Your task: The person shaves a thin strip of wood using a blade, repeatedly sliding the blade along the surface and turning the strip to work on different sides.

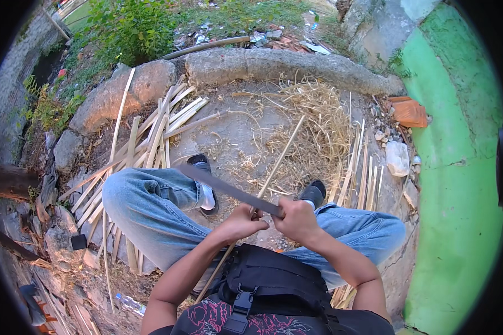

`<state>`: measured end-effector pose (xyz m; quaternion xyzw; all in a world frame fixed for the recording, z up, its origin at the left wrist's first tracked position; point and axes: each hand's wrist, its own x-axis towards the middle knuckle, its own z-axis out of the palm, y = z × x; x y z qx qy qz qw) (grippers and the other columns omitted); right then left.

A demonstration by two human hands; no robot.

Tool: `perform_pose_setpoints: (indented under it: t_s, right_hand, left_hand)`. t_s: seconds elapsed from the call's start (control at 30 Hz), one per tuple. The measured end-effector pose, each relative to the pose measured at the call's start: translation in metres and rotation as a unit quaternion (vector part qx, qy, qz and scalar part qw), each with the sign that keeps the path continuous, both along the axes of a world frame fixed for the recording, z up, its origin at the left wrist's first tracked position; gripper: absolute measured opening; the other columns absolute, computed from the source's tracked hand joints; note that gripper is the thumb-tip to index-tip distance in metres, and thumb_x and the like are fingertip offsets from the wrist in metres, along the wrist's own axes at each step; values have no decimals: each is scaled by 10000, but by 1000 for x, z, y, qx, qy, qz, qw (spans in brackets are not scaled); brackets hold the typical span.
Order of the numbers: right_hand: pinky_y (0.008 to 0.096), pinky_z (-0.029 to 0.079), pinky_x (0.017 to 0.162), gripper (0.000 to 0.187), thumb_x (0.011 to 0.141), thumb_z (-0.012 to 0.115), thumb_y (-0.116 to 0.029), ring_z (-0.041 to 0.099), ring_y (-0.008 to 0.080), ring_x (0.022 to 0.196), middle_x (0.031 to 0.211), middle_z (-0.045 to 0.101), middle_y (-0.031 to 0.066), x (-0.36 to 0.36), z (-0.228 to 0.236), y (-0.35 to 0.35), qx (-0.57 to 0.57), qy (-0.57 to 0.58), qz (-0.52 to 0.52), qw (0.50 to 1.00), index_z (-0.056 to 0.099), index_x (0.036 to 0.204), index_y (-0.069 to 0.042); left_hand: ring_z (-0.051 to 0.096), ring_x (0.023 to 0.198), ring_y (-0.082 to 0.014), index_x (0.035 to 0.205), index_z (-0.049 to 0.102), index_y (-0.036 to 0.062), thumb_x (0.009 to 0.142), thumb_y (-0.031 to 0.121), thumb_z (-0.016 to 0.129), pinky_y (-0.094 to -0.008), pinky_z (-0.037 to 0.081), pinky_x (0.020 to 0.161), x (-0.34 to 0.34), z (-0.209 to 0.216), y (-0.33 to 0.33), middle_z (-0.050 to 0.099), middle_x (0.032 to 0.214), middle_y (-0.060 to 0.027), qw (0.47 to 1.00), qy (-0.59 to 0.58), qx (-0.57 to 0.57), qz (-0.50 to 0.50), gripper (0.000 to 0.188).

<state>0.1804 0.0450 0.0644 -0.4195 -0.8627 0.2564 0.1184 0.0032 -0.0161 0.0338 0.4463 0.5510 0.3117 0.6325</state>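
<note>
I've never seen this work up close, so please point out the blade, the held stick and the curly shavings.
Blade [229,189], head view: middle of its length.
Stick [281,158], head view: its upper part.
Shavings [318,120], head view: middle of the pile.

At six o'clock, a black short-sleeved shirt [209,318] bears pink-red line artwork. Over it, also at six, is a black fabric bag [285,279] with a black plastic buckle [242,301]. The jeans [145,195] are faded blue and creased, seen toward eight and four o'clock. A dark left shoe [199,160] and pale sock [208,196] show at nine, a dark right shoe [314,192] near four
</note>
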Motion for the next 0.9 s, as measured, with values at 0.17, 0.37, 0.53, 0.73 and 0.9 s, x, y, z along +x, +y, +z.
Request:
perform_pose_setpoints:
  t_s: [0.17, 0.37, 0.53, 0.73, 0.9]
  right_hand:
    - [442, 495, 542, 145, 740, 633, -158, 619, 375, 573, 572, 581, 176, 3, -24, 17, 4, -22, -37, 999, 562, 690, -41]
    - [469, 523, 671, 232, 772, 638, -227, 660, 381, 700, 707, 645, 251, 56, -58, 116, -12, -102, -311, 945, 684, 765, 0]
    - [408, 467, 558, 304, 778, 610, -229, 630, 262, 562, 595, 626, 163, 129, -89, 160, -31, -60, -476, 877, 633, 642, 42]
    - [390, 504, 594, 259, 772, 642, -212, 662, 306, 588, 633, 643, 208, 40, -9, 88, -82, 93, -274, 954, 655, 745, 46]
    - [449, 523, 603, 231, 761, 662, -225, 639, 374, 602, 636, 633, 215, -6, 4, 15, -51, -8, -91, 995, 628, 734, 2]
  left_hand:
    - [395, 545, -84, 698, 420, 76, 727, 121, 715, -298, 327, 469, -1, -4, -2, 425, 612, 18, 997, 64, -23, -37, 299]
    - [390, 532, -63, 666, 365, 109, 750, 107, 682, -278, 311, 451, -1, -6, -6, 401, 578, 33, 991, 33, -120, -49, 328]
    - [388, 506, -61, 676, 366, 110, 757, 113, 681, -272, 303, 434, 2, -4, -4, 400, 572, 40, 992, -3, -108, -62, 326]
    - [427, 501, -115, 633, 429, 51, 748, 120, 647, -337, 350, 467, 2, -18, -3, 430, 546, -12, 994, 82, -63, 18, 255]
    - [552, 578, -273, 747, 542, -43, 758, 163, 607, -411, 430, 561, 7, -13, -1, 546, 622, -174, 985, 165, -38, 19, 216]
